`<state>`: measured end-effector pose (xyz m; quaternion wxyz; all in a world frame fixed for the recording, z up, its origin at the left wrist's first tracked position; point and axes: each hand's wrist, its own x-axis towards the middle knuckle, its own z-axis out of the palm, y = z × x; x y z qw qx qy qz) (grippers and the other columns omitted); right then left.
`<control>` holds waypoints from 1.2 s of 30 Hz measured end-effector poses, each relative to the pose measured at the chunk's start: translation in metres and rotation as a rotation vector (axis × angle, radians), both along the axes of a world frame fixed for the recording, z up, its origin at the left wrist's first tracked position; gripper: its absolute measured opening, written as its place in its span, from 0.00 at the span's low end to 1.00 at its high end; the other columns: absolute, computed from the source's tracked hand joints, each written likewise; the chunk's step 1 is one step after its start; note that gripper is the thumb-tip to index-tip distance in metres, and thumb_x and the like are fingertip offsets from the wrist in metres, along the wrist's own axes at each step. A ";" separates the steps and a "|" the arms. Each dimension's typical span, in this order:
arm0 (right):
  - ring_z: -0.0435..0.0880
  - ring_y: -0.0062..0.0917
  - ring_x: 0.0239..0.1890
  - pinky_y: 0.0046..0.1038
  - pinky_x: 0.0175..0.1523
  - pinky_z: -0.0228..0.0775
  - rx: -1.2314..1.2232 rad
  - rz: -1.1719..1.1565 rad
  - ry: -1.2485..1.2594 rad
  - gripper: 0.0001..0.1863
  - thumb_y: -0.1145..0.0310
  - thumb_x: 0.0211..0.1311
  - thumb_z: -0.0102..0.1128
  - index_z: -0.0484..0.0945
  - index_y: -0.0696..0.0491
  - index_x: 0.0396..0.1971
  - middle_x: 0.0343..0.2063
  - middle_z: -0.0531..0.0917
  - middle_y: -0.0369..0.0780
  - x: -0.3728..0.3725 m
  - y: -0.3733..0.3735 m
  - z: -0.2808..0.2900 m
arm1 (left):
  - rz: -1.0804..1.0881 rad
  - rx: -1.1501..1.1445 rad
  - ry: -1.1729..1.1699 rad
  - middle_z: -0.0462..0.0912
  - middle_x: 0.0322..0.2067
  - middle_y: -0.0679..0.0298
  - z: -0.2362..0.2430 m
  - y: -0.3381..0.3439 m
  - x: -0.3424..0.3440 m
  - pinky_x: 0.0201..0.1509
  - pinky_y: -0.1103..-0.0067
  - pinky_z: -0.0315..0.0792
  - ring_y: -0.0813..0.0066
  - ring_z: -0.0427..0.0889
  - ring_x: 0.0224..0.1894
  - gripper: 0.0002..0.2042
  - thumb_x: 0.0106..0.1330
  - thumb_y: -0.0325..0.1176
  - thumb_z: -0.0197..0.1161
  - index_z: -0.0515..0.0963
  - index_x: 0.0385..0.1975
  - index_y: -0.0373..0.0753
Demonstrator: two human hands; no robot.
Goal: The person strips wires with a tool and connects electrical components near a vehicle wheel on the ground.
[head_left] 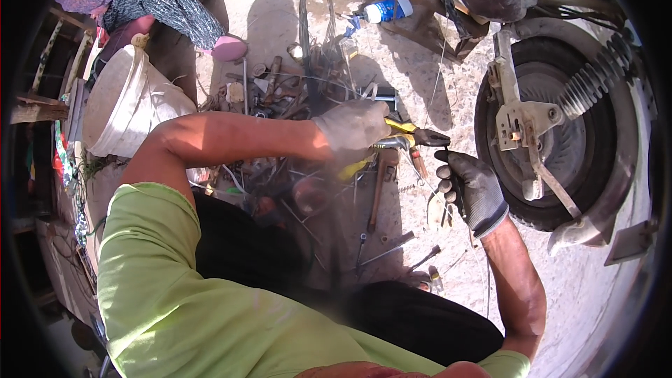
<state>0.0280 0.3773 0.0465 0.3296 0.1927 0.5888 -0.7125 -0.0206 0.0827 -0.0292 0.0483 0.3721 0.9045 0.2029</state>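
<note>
My left hand (352, 128), in a pale work glove, is closed around yellow-handled pliers (428, 137) with dark jaws. My right hand (478, 194), gloved in grey and black with a light cuff, grips a thin black cable (459, 199). The cable's upper end comes up to the tip of the plier jaws; I cannot tell whether the jaws are clamped on it. Just right of my right hand stands a motorbike wheel (485, 119) with a black tyre. Below the pliers, a long brown-handled tool (379, 192) lies on the ground.
Many loose hand tools and metal parts (274, 87) are heaped before me. A white bucket (119, 112) leans at the left. A coil spring shock absorber (595, 77) rises beside the wheel. A blue-and-white bottle (388, 10) lies farther off. Another person's leg (164, 10) shows at the far left.
</note>
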 end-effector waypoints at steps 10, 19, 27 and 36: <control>0.86 0.21 0.34 0.22 0.39 0.79 0.063 0.036 0.304 0.12 0.70 0.75 0.55 0.80 0.61 0.50 0.34 0.88 0.41 0.010 0.011 -0.056 | 0.002 0.099 -0.532 0.79 0.40 0.53 0.017 0.007 0.007 0.46 0.68 0.75 0.58 0.81 0.43 0.23 0.64 0.53 0.70 0.82 0.42 0.36; 0.87 0.21 0.36 0.19 0.39 0.76 0.127 0.158 0.149 0.14 0.64 0.76 0.56 0.79 0.58 0.51 0.37 0.88 0.41 0.013 0.007 -0.033 | -0.039 -0.016 -0.209 0.76 0.42 0.52 0.017 0.003 0.005 0.47 0.66 0.77 0.53 0.80 0.45 0.18 0.66 0.45 0.68 0.81 0.45 0.36; 0.84 0.21 0.33 0.21 0.39 0.74 -0.082 0.270 0.279 0.15 0.63 0.77 0.55 0.79 0.60 0.50 0.37 0.86 0.41 0.002 0.017 -0.014 | -0.130 0.206 -0.459 0.78 0.33 0.61 0.047 -0.009 -0.012 0.41 0.72 0.75 0.70 0.79 0.37 0.10 0.67 0.35 0.66 0.80 0.38 0.34; 0.87 0.25 0.39 0.26 0.46 0.79 0.394 0.319 1.169 0.10 0.72 0.72 0.62 0.79 0.62 0.46 0.38 0.88 0.43 0.001 0.017 -0.019 | 0.021 0.307 -1.306 0.76 0.29 0.71 0.048 -0.010 0.004 0.37 0.80 0.71 0.86 0.73 0.34 0.08 0.71 0.34 0.66 0.79 0.36 0.36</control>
